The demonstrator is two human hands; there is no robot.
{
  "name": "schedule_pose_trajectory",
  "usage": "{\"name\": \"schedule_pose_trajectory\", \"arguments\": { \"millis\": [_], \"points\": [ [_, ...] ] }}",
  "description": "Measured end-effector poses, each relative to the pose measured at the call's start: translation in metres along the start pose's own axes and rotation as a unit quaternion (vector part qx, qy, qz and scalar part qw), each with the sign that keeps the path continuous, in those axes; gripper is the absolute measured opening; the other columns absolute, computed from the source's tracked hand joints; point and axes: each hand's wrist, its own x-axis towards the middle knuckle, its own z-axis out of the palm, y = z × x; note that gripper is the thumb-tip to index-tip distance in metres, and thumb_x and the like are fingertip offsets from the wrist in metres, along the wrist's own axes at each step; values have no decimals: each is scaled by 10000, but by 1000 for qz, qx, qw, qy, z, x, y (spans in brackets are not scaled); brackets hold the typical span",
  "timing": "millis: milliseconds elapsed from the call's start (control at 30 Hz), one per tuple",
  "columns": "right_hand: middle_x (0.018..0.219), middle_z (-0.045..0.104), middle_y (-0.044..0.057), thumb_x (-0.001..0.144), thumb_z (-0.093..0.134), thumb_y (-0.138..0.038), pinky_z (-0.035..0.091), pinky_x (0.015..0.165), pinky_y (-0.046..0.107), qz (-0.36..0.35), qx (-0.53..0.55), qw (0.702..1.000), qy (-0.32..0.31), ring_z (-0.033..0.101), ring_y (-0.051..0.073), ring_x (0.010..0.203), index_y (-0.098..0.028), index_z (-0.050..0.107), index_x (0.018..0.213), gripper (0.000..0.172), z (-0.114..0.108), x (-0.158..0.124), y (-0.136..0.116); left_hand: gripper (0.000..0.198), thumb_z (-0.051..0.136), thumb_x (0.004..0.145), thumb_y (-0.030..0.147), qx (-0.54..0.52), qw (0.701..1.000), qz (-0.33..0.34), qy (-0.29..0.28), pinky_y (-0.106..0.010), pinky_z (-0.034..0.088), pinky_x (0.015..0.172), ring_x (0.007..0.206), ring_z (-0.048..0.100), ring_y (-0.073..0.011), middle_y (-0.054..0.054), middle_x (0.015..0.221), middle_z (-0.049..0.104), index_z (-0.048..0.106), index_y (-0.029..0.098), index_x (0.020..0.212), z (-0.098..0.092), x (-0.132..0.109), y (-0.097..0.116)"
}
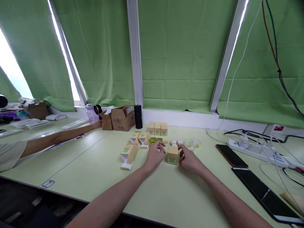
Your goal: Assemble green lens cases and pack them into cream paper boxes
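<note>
A small tan carton with a green label (172, 155) stands upright on the pale green table (95, 161). My right hand (189, 160) rests against its right side, fingers curled. My left hand (155, 154) hovers just left of the carton, fingers pinched together over small green items (155, 140); whether it holds anything I cannot make out. Three closed tan cartons (157, 128) stand in a row behind. Open cartons (140, 138) and another open carton (128, 155) lie to the left.
Another person's arm (54, 137) reaches across the table at the left toward brown cardboard boxes (120, 118). A black cylinder (138, 116) stands beside them. Clear small containers (193, 144) sit right of the carton. A phone (231, 155), a tablet (266, 193), a power strip (258, 148) and cables lie at the right.
</note>
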Motion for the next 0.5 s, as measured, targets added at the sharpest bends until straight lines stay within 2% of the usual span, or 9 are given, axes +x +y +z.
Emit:
{"name": "schedule_pose_trajectory", "arguments": {
  "millis": [100,367,500],
  "points": [
    [983,653,25,614,646,-64,395,646,257,-8,8,1000,-9,623,180,774,-240,596,1133,550,1,0,1,186,505,795,89,0,1000,-4,-4,-366,430,856,837,658,-222,-9,735,685,606,217,884,0,0,-1],
    [1111,643,53,601,789,-163,449,633,273,-40,52,998,-9,624,177,745,-252,571,1217,659,0,-3,-4,236,508,759,73,14,1000,0,-5,-368,426,873,920,642,-237,-11,751,687,623,222,902,0,-2,-3],
    [1146,653,47,650,762,-188,481,624,284,-47,96,994,-19,635,157,683,-247,533,1218,615,5,-4,-8,220,526,754,79,4,1000,3,4,-370,429,873,900,638,-235,-11,757,679,631,226,881,1,-1,-4]
  ]
}}
